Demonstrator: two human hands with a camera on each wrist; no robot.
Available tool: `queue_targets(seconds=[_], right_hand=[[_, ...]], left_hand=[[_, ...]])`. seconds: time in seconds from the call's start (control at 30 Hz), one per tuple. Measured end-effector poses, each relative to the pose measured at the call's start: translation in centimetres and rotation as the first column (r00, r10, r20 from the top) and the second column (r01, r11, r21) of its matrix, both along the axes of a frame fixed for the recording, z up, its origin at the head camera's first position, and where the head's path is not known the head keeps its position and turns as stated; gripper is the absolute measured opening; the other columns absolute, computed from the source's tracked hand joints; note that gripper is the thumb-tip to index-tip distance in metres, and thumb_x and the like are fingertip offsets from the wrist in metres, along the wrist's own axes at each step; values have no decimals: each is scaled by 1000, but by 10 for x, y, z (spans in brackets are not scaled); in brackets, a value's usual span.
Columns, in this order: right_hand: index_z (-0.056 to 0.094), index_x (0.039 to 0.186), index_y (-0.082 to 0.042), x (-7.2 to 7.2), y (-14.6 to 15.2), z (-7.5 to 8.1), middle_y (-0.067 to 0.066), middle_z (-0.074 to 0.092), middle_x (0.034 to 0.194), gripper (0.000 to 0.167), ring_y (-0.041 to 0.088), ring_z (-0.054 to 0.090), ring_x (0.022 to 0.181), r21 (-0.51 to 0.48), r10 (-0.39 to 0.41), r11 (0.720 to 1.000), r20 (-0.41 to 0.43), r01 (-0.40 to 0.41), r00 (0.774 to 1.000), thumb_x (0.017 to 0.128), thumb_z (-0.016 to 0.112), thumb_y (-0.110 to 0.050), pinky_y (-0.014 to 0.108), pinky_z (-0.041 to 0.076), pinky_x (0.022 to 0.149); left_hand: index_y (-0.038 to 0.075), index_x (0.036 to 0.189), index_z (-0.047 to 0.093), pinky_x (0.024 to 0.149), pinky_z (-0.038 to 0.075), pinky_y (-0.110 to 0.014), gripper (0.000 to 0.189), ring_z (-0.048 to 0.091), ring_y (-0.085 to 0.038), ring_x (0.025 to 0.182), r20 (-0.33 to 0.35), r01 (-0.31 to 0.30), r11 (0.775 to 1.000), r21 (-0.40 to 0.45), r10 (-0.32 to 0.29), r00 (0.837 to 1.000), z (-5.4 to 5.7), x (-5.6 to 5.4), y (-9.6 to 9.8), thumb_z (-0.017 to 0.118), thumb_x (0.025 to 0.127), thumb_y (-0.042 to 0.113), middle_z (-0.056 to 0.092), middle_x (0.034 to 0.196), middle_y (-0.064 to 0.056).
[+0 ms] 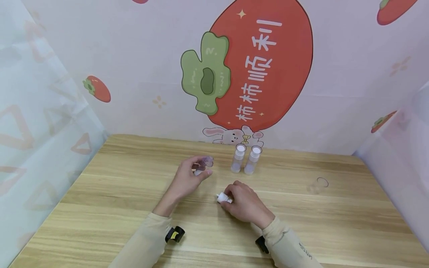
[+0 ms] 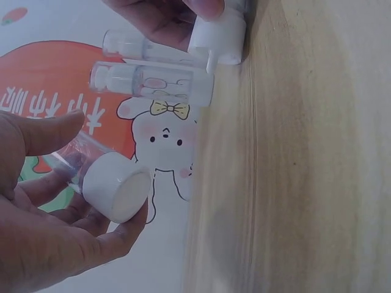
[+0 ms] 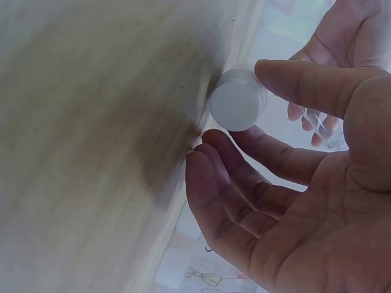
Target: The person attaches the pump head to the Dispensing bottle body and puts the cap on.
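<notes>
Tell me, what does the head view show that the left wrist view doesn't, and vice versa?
Only head: a clear ringed piece on the table and black wrist bands.

Only left wrist: the flat white end of the container in the left hand.

Both: left hand, container, right hand gripping a white piece, two standing bottles, rabbit print.

Clock positions per head view. Tabletop: light tan, brown wood-grain streaks. Backdrop, 12 o'clock: pale pinkish white. Fruit print, 1 o'clock: red, white characters, green leaf cap. Rabbit print: white, pink ears, yellow bow. Paired bottles, 4 o'clock: colourless to pale lilac, white tops. Container in left grip, 6 o'clock: pale lilac tint, white end. Part in right grip: white. Left sleeve, 7 o'clock: cream. Right sleeve, 5 o'clock: cream, dark lettering.
</notes>
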State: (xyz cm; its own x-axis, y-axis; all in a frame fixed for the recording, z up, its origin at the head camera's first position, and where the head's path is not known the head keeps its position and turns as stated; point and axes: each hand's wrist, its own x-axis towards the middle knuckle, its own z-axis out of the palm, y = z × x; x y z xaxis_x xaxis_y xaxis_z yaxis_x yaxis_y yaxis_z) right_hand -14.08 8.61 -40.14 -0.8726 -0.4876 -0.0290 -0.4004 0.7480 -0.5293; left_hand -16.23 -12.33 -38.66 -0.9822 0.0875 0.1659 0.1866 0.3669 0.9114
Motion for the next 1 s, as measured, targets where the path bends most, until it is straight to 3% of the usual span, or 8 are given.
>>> queue_targets(seconds=[0.23, 0.47, 0.83, 1.0], right_hand=[[71, 101, -5, -1, 4, 6, -1, 62, 88, 19, 13, 56, 77, -14, -39, 999, 7, 39, 999, 89, 78, -18, 34, 50, 69], [70, 101, -8, -4, 13, 18, -4, 67, 87, 17, 9, 60, 79, -115, -84, 990, 19, 86, 996, 88, 79, -14, 34, 53, 74], [71, 104, -5, -11, 30, 33, 0, 69, 94, 19, 12, 64, 83, -324, -95, 942, 6, 92, 995, 88, 79, -10, 29, 56, 76], [71, 110, -4, -12, 38, 39, 4, 70, 100, 24, 16, 65, 85, -415, -82, 906, 9, 79, 997, 88, 79, -10, 34, 58, 78]], left_hand=[[-1, 124, 67, 86, 55, -43, 44, 65, -28, 101, 5, -38, 999, -18, 38, 999, 3, 2, 1, 83, 84, 7, 69, 107, -13], [0, 120, 69, 86, 55, -42, 42, 65, -27, 100, 14, -66, 998, -17, 67, 998, 3, 1, 1, 85, 82, 10, 70, 107, -17], [-1, 121, 68, 86, 56, -41, 41, 65, -25, 97, -24, -26, 1000, 4, 26, 999, 3, 2, 0, 83, 86, 15, 70, 106, -17], [1, 120, 69, 86, 56, -40, 40, 65, -24, 96, -44, -14, 1000, -4, 14, 999, 4, 2, -1, 83, 86, 15, 70, 104, -16]])
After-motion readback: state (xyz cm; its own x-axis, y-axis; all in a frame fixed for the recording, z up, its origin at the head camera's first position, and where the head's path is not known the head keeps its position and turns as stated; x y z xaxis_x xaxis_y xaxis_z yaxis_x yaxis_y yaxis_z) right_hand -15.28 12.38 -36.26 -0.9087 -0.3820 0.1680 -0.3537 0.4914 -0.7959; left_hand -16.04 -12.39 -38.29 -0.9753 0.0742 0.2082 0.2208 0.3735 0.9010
